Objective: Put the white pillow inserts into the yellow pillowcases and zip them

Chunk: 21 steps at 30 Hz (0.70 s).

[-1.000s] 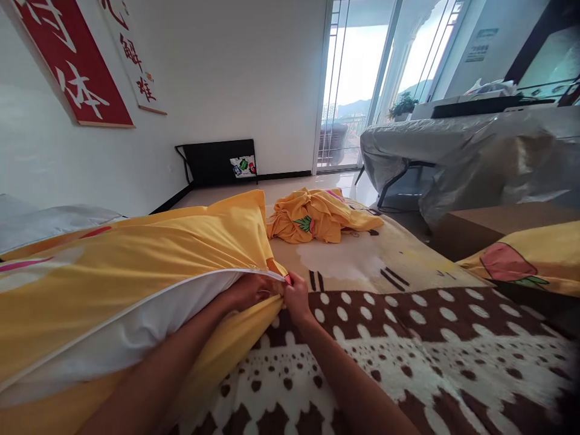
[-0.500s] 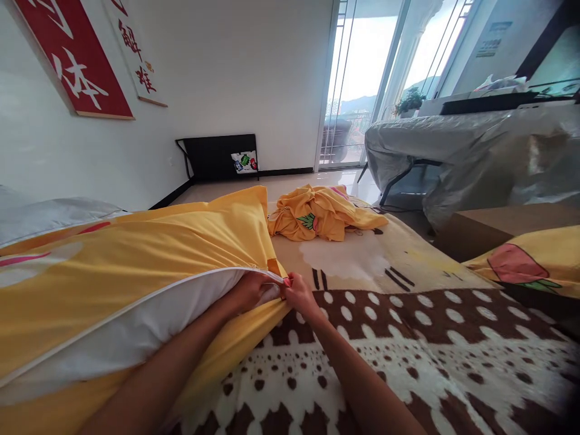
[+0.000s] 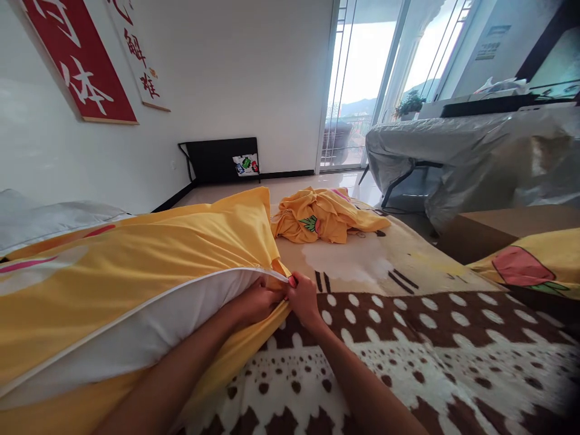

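Observation:
A yellow pillowcase (image 3: 194,238) lies on the left with its long side opening facing me. Through the opening, edged by a pale strip that looks like a zipper, shows a white pillow (image 3: 158,329). My right hand (image 3: 302,299) is closed, pinching the pillowcase's corner at the end of the opening. Right beside it, my left hand (image 3: 260,302) is curled at the same corner, its fingers closed around the lower edge of the opening. Its fingertips are partly hidden by cloth.
Under everything spreads a brown and cream patterned blanket (image 3: 344,356). Beyond the corner lies a crumpled yellow cloth (image 3: 326,214). To the right are a cardboard box (image 3: 489,226) and another yellow printed cloth (image 3: 530,263). A plastic-covered table (image 3: 408,136) stands near the glass door.
My left hand has drawn out a little from the opening and curled closer to my right hand. My right hand keeps its pinch on the corner. The view has shifted slightly.

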### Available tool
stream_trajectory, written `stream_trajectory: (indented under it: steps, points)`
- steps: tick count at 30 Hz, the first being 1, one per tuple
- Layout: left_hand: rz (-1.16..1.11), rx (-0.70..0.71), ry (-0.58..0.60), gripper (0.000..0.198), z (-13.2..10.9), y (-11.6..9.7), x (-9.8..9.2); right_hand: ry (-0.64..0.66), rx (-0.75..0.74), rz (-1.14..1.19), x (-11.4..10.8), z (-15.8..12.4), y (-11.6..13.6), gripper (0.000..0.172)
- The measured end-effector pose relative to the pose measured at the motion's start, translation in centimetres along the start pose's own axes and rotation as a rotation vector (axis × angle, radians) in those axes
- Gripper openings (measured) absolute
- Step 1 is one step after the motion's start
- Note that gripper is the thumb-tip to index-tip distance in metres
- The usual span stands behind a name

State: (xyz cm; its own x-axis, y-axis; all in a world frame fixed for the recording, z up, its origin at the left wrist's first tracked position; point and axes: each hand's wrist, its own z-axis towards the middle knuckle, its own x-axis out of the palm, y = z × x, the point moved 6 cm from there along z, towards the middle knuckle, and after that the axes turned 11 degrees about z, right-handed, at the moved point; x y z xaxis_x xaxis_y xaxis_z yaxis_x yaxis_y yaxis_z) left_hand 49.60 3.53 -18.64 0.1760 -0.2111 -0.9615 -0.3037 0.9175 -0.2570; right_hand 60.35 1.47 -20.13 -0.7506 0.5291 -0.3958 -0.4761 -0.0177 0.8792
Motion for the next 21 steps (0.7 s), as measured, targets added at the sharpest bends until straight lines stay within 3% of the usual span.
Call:
stream_trajectory:
  steps: [6,13,16,21]
  points:
    - [-0.042,-0.050,0.042,0.036,0.5,0.9,0.8,0.019,0.030,0.023,-0.1,0.3,-0.6,0.015]
    - [-0.168,-0.143,-0.119,0.033,0.8,1.2,0.0,0.182,0.076,0.229,0.7,1.0,-1.4,0.013]
    - [-0.199,-0.146,-0.107,0.030,0.8,1.4,0.2,0.232,0.085,0.313,1.2,0.8,-1.3,0.013]
    - [-0.210,-0.193,-0.071,0.025,1.1,2.5,1.3,0.208,0.075,0.400,1.3,0.5,-0.7,0.017]
